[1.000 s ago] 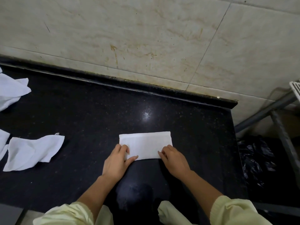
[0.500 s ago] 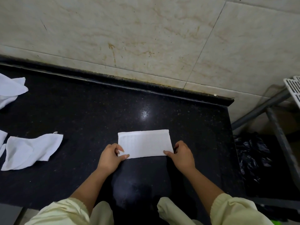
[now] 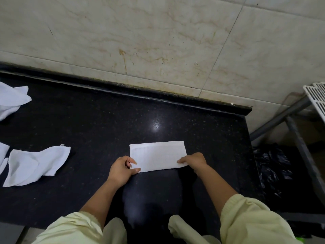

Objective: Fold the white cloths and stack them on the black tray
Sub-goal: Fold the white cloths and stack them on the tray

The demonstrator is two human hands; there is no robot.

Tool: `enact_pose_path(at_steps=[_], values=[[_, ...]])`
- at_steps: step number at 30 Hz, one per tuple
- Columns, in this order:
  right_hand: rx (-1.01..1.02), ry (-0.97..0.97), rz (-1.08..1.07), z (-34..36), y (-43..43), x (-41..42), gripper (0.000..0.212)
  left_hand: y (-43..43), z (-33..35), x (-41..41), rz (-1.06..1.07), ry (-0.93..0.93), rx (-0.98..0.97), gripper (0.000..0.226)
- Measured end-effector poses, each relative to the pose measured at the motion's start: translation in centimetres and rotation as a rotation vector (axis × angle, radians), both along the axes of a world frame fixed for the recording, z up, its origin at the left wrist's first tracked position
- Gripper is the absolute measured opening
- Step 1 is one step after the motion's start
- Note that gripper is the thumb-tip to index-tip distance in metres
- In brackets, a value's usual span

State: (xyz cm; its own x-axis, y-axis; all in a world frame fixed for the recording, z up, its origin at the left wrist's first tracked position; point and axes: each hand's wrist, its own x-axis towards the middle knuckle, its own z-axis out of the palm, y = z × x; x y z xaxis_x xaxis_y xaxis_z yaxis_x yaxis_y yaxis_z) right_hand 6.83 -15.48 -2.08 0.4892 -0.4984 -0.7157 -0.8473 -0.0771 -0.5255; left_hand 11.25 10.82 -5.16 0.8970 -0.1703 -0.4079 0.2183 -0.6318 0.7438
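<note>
A white cloth, folded into a flat rectangle, lies on the black stone counter in front of me. My left hand pinches its near left corner between thumb and fingers. My right hand grips the near right corner, fingers over the cloth's edge. A crumpled white cloth lies to the left on the counter. Another loose white cloth sits at the far left edge. No black tray is in view.
A beige tiled wall rises behind the counter's raised back lip. The counter ends at the right, where a black plastic bag lies below. A grey metal frame with a white grille stands at the far right.
Both hands slid outward from the cloth's near edge to its two near corners and took hold of them. The cloth has stayed in place.
</note>
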Motion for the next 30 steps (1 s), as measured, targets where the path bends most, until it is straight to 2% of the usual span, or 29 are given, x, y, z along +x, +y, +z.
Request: enact_pose_path(at_steps=[3,6,11,17,23,26,30], values=[[0.082,-0.078,-0.094,0.1,0.1,0.3,0.029,0.0,0.1,0.0,0.010,0.015,-0.017,0.024],[0.080,-0.140,-0.160,0.4,0.0,0.6,0.021,0.0,0.2,0.1,0.017,0.017,-0.033,0.024],[0.022,-0.118,-0.069,0.7,-0.2,0.8,0.016,0.4,0.4,0.3,0.077,0.115,-0.149,0.026],[-0.035,-0.277,0.014,1.4,0.7,1.3,0.004,1.2,0.8,0.5,0.215,0.200,-0.324,0.023],[-0.043,-0.394,0.168,2.9,3.7,2.4,0.006,1.3,0.7,0.1,0.229,0.192,-0.371,0.027],[-0.021,-0.396,0.253,3.2,5.7,3.0,0.003,1.4,0.4,0.0,0.233,0.181,-0.374,0.029],[-0.035,-0.356,0.387,2.8,8.5,3.7,0.014,1.3,0.4,0.1,0.212,0.171,-0.346,0.028]])
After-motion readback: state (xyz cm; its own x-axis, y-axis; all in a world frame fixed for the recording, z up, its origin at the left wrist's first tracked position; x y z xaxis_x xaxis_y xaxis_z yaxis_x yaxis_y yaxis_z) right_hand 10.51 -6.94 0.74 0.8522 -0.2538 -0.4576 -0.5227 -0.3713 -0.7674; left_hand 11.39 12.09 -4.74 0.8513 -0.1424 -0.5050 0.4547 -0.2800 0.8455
